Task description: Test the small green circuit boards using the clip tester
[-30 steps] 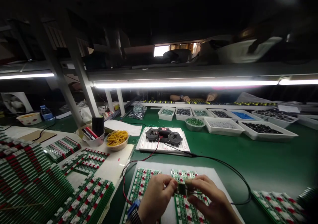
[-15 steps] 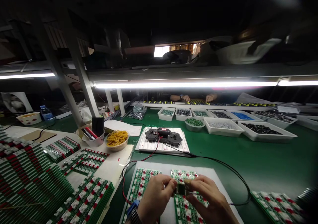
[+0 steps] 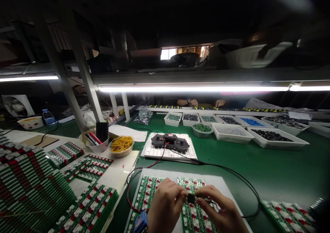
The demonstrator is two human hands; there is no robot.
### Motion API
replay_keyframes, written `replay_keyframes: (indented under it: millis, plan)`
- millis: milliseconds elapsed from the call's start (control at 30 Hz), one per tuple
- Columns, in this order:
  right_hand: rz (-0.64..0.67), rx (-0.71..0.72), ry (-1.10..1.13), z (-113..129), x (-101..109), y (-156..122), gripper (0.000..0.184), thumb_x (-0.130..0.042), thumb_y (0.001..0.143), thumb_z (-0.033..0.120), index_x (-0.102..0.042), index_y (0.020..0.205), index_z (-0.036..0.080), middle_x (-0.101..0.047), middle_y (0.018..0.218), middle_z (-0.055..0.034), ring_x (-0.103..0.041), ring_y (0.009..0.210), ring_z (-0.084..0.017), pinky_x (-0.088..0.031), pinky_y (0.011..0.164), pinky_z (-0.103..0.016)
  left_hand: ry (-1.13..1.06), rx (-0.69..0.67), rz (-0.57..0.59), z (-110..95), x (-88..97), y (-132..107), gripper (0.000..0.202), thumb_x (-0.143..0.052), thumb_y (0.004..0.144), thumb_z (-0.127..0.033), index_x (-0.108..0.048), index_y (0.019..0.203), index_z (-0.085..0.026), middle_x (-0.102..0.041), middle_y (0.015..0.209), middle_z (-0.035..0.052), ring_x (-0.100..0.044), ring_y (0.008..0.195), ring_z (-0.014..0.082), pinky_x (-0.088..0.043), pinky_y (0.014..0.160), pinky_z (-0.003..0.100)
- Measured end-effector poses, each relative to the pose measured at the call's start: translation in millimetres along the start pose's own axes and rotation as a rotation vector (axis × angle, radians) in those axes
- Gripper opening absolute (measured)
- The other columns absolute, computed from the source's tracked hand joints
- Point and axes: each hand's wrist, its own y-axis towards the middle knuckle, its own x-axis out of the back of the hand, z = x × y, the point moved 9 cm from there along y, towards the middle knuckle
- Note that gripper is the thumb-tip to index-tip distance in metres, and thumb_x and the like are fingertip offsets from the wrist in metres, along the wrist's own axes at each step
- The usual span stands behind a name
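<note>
A small dark rectangular piece [image 3: 191, 198] sits between my two hands over the circuit boards; its exact kind is too small to tell. My left hand [image 3: 166, 205], a blue device [image 3: 141, 222] at its wrist, pinches the piece's left side between thumb and fingers. From the right, my right hand [image 3: 219, 205] grips the other end with thumb and forefinger. A thin black wire [image 3: 212, 202] shows beside its fingers. Beneath lie a left board panel [image 3: 146, 188] and a right board panel [image 3: 192, 182], green with white and red parts, on a white sheet [image 3: 215, 179].
A black speaker-like unit [image 3: 170, 142] on a white tray trails a cable [image 3: 239, 173] around the sheet. Board stacks [image 3: 86, 209] crowd the left; another stack [image 3: 287, 212] is at right. Behind are a rubber-band bowl [image 3: 121, 145], parts trays [image 3: 232, 136] and another person's hands [image 3: 192, 102].
Both hands have shifted slightly right and down with the small piece. My left hand has turned a little, and my right fingers have closed nearer to the piece.
</note>
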Motion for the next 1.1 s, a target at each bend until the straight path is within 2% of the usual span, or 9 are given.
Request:
replay_keyframes:
  millis: [167,367,467,633,700,767,900,1000,1100]
  plan:
    - [-0.009,-0.014,-0.005,-3,1,1,0.014,-0.060,0.088,0.039,-0.069,0.089,0.028,-0.067,0.089,-0.0015,-0.062,0.088,-0.019,-0.050,0.078,-0.029,0.018,-0.046,-0.024,-4,2.4,1,0.021,-0.052,0.093,-0.018,-0.069,0.080,-0.018,-0.065,0.076,0.0045,-0.055,0.079,0.0215,-0.040,0.072,0.032]
    - [-0.006,-0.154,0.086,-12,-2,0,0.016,-0.068,0.081,0.042,-0.070,0.082,0.027,-0.065,0.087,-0.0023,-0.062,0.087,-0.021,-0.049,0.079,-0.031,0.054,-0.029,0.004,-3,-2.1,0,0.018,-0.055,0.091,-0.014,-0.070,0.081,-0.018,-0.066,0.077,0.0046,-0.056,0.080,0.0220,-0.040,0.073,0.033]
    - [-0.031,-0.177,0.099,-12,-1,0,0.018,-0.070,0.078,0.044,-0.071,0.081,0.026,-0.064,0.085,-0.0028,-0.062,0.087,-0.022,-0.049,0.080,-0.033,0.066,0.000,0.021,0,-4.1,0,0.017,-0.057,0.089,-0.011,-0.070,0.081,-0.018,-0.066,0.077,0.0042,-0.055,0.081,0.0218,-0.040,0.073,0.032]
    - [0.028,-0.223,0.120,-19,0,2,0.027,-0.065,0.080,0.050,-0.071,0.090,0.026,-0.069,0.092,-0.0041,-0.063,0.091,-0.024,-0.048,0.084,-0.035,-0.001,-0.013,0.023,4,-2.6,2,0.016,-0.059,0.090,-0.013,-0.072,0.083,-0.018,-0.067,0.080,0.0036,-0.055,0.083,0.0204,-0.041,0.075,0.031]
    - [0.120,-0.236,0.133,-22,-5,4,0.028,-0.059,0.084,0.050,-0.071,0.091,0.025,-0.070,0.090,-0.0034,-0.062,0.088,-0.022,-0.047,0.081,-0.033,-0.014,-0.059,0.022,3,-2.6,2,0.014,-0.061,0.091,-0.016,-0.073,0.085,-0.019,-0.067,0.080,0.0034,-0.055,0.083,0.0204,-0.041,0.075,0.031]
    - [0.213,-0.253,0.167,-25,-11,5,0.027,-0.058,0.085,0.048,-0.071,0.087,0.024,-0.068,0.081,-0.0014,-0.059,0.077,-0.019,-0.044,0.071,-0.029,-0.004,-0.092,0.037,1,-4.3,2,0.012,-0.063,0.089,-0.016,-0.074,0.086,-0.021,-0.068,0.079,0.0029,-0.056,0.083,0.0204,-0.041,0.076,0.031]
    - [0.267,-0.320,0.278,-29,-17,1,0.023,-0.062,0.081,0.043,-0.069,0.082,0.021,-0.053,0.060,0.0048,-0.043,0.056,-0.011,-0.032,0.053,-0.024,-0.001,-0.100,0.077,0,-6.8,2,0.012,-0.068,0.084,-0.012,-0.075,0.088,-0.022,-0.069,0.080,0.0024,-0.057,0.085,0.0203,-0.041,0.078,0.031]
    - [0.250,-0.304,0.173,-25,-12,-6,0.014,-0.062,0.081,0.034,-0.068,0.081,0.021,-0.061,0.066,0.0033,-0.051,0.062,-0.013,-0.037,0.058,-0.025,0.004,-0.087,0.145,1,-12.0,1,0.017,-0.074,0.078,-0.010,-0.076,0.089,-0.024,-0.070,0.082,0.0019,-0.058,0.086,0.0205,-0.041,0.079,0.031]
    - [0.195,-0.170,-0.090,-18,-7,-14,0.011,-0.059,0.082,0.026,-0.069,0.085,0.024,-0.070,0.082,0.0009,-0.063,0.079,-0.018,-0.046,0.074,-0.029,0.069,-0.061,0.229,7,-22.2,-1,0.025,-0.075,0.076,-0.012,-0.075,0.096,-0.026,-0.070,0.087,0.0020,-0.059,0.087,0.0213,-0.041,0.081,0.033]
